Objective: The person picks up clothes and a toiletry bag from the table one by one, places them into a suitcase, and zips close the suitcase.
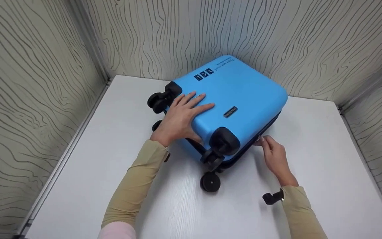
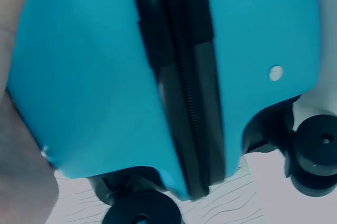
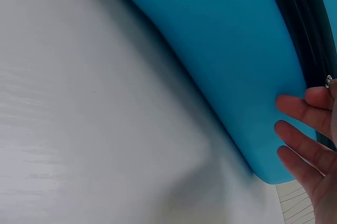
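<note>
A blue hard-shell suitcase (image 1: 247, 89) lies on its side on the white table, its black wheels (image 1: 210, 182) toward the person. My left hand (image 1: 181, 118) rests on the top shell near the wheel end, fingers spread and thumb over the edge. At the suitcase's right side, my right hand (image 1: 275, 157) pinches a small metal zipper pull (image 3: 328, 80) between thumb and index finger. Its other fingers extend beside the lower shell. The black zipper (image 2: 190, 97) runs along the seam between the two shells and looks closed at the wheel end.
The white table (image 1: 88, 159) extends around the suitcase. Wood-grain-patterned panels (image 1: 138, 36) enclose it at the back and both sides. A black wrist-camera mount (image 1: 272, 198) sticks out from the right sleeve.
</note>
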A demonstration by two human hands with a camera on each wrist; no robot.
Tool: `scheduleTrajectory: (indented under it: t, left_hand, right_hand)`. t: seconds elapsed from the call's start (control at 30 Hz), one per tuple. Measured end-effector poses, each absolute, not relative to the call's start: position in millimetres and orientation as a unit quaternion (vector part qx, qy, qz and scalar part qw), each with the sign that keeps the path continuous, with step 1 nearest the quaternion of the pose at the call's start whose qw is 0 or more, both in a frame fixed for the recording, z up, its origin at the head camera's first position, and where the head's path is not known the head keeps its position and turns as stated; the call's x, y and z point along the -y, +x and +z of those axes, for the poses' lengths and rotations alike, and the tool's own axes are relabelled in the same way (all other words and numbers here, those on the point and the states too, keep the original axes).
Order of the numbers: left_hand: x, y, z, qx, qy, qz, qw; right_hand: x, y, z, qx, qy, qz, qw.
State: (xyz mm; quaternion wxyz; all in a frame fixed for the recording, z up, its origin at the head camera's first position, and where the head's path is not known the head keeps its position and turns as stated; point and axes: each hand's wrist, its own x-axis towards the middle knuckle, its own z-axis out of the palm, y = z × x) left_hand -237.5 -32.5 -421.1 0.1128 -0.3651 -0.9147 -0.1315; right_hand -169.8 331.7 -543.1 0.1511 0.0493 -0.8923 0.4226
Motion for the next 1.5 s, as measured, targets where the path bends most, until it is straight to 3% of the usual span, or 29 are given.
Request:
scheduleTrajectory:
  t: [0.57, 1.5]
  left_hand:
    - [31.4, -239.2, -422.3, 0.911, -0.367, -0.134, 0.134]
    - [32.7, -237.9, -421.2, 0.913, -0.359, -0.141, 0.133]
  right_hand:
    - [-327.2, -150.7, -539.0, 0.908, 0.075, 0.385, 0.146]
    - [-263.7, -95.8, -539.5, 0.882, 0.208, 0.403, 0.127]
